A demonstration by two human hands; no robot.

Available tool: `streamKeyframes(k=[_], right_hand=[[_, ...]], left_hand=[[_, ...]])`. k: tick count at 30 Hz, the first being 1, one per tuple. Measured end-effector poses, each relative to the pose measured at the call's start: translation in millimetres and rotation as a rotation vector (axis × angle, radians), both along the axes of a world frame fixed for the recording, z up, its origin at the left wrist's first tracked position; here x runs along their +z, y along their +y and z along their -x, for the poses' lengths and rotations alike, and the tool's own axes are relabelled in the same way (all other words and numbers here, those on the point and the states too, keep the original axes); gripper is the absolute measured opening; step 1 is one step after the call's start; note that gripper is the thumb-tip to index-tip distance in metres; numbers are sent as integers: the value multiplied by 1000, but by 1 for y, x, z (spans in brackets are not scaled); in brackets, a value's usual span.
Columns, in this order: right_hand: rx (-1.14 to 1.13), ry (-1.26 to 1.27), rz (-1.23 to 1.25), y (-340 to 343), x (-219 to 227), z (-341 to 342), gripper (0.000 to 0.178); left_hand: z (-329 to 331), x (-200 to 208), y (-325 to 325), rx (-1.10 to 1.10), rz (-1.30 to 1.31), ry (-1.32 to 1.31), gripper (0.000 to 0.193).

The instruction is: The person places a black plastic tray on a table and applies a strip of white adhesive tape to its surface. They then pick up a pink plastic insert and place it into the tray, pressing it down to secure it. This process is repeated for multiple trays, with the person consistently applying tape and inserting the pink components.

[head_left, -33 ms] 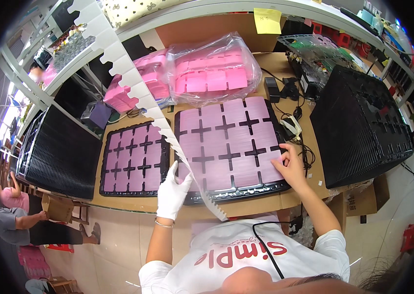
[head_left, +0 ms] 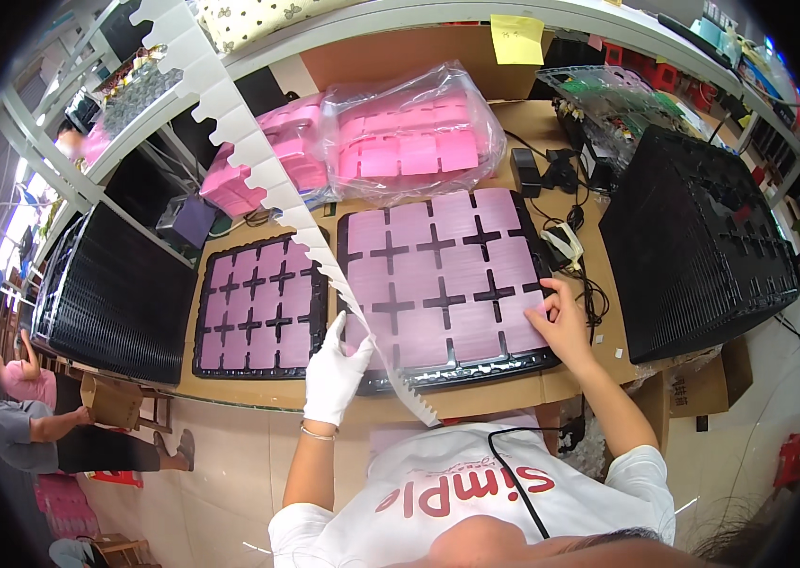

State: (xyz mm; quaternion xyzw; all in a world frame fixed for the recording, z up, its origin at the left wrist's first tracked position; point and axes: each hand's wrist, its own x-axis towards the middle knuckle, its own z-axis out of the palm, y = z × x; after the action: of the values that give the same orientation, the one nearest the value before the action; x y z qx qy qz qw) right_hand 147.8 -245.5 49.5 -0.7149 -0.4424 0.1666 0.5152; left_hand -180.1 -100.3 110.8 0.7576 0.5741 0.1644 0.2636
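A pink sheet (head_left: 409, 275) with cross-shaped cutouts lies over a large black plastic tray (head_left: 462, 372), whose raised crosses show through. My left hand (head_left: 332, 383), in a white glove, rests at the tray's near left corner, thumb and forefinger apart at the edge. Bare, my right hand (head_left: 561, 322) is at the right edge, its thumb on the sheet and its forefinger by the rim, with a gap between them. A long white toothed strip (head_left: 296, 204) crosses the view in front of the tray's left side and beside my left thumb.
Left of the tray lies a smaller-looking black tray with a pink sheet (head_left: 263, 303). Stacks of black trays stand left (head_left: 116, 293) and right (head_left: 693, 246). Behind are bagged pink sheets (head_left: 409, 142), a black adapter (head_left: 525, 172) and cables (head_left: 594, 293). Other people (head_left: 26, 426) are at far left.
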Motion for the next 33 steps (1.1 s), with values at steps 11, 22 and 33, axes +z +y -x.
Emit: streamKeyframes(k=[11, 22, 33], right_hand=[[-17, -51, 95, -8, 8, -6, 46], [105, -647, -107, 91, 32, -58, 29], [109, -1074, 215, 146, -5, -84, 47]], left_hand=[[3, 20, -9, -63, 104, 141, 69], [-37, -6, 108, -365, -721, 10, 27], [-93, -11, 146, -390, -627, 617, 55]])
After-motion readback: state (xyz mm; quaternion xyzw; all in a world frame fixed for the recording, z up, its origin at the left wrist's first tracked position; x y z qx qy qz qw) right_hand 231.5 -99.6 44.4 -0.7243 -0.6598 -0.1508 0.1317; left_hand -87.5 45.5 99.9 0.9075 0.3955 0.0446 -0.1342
